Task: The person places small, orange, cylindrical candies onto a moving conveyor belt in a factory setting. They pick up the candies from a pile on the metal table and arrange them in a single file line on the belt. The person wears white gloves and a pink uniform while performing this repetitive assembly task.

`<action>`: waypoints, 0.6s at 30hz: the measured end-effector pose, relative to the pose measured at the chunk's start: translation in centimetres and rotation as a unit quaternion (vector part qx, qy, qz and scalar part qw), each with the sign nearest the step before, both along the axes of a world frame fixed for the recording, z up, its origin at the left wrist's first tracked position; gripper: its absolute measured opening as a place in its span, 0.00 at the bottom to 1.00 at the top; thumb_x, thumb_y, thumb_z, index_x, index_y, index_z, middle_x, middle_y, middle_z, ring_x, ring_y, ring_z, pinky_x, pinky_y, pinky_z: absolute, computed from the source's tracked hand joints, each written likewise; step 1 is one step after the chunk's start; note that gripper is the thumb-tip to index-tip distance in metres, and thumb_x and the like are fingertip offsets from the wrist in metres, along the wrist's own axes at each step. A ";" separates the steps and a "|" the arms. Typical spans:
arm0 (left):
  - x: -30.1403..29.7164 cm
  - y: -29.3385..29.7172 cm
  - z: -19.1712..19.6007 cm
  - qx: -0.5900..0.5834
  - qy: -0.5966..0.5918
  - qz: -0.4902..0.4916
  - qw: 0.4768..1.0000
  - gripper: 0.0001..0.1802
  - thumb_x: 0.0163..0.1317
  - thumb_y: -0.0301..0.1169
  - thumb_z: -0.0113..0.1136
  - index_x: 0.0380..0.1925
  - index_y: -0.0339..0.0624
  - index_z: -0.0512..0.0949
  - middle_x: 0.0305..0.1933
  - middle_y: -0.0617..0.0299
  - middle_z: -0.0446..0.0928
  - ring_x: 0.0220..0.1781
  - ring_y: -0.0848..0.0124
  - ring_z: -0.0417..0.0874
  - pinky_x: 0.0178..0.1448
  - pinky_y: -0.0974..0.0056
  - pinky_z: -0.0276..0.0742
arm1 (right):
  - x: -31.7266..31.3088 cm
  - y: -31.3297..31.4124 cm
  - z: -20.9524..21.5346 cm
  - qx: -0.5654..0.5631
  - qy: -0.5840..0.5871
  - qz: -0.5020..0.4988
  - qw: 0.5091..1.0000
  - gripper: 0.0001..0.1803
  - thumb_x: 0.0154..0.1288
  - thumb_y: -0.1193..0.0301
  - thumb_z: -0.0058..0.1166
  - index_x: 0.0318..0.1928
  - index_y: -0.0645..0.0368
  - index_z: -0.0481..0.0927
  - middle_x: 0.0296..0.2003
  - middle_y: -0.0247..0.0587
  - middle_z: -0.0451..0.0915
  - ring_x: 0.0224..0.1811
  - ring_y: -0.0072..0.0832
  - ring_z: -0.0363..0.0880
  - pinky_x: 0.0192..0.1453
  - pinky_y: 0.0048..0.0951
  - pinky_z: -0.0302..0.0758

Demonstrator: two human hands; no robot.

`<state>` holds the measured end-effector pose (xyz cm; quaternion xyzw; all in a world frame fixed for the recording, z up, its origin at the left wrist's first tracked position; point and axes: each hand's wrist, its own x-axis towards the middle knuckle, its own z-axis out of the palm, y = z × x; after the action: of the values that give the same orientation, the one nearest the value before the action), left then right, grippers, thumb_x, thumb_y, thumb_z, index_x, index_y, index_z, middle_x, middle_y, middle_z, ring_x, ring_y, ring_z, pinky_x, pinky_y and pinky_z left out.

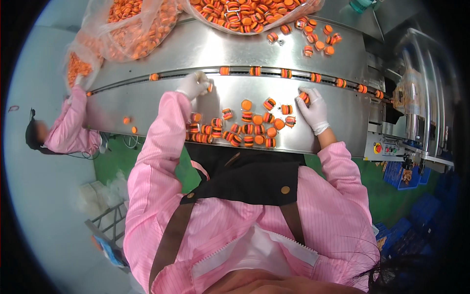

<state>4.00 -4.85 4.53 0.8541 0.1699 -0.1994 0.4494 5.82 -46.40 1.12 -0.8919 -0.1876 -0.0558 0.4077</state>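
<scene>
My left hand (194, 85), in a white glove, pinches a small orange burger-shaped candy (210, 88) just in front of the conveyor channel (183, 74). On the right, my gloved right hand (314, 109) has its fingers closed on another burger-shaped candy (304, 97) above the steel table (333, 110). Between my hands and nearer to me lies a loose pile of these candies (247, 129), orange with red, green and dark layers. Along the channel sits a spaced row of single candies (255, 71).
Large clear plastic bags of candies (245, 14) stand along the far side, with several loose wrapped candies (319, 45) beside them. A packaging machine (421, 93) takes the channel's right end. At far left a co-worker in pink (73, 122) reaches to the channel. Blue crates (404, 176) stand at right.
</scene>
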 end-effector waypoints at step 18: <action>-1.8 -4.1 3.6 -0.025 -0.177 -0.461 0.869 0.21 0.48 0.18 0.60 0.45 0.43 0.78 0.47 0.56 0.78 0.51 0.58 0.77 0.59 0.57 0.72 | 0.2 -0.4 -1.2 0.014 -0.001 0.002 1.000 0.19 0.57 0.66 0.61 0.49 0.57 0.78 0.39 0.44 0.79 0.39 0.39 0.80 0.44 0.33 0.77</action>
<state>2.19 -8.95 8.14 0.8446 -0.3308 -0.2338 0.3500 6.05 -46.82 -0.13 -0.8854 -0.1894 -0.0583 0.4204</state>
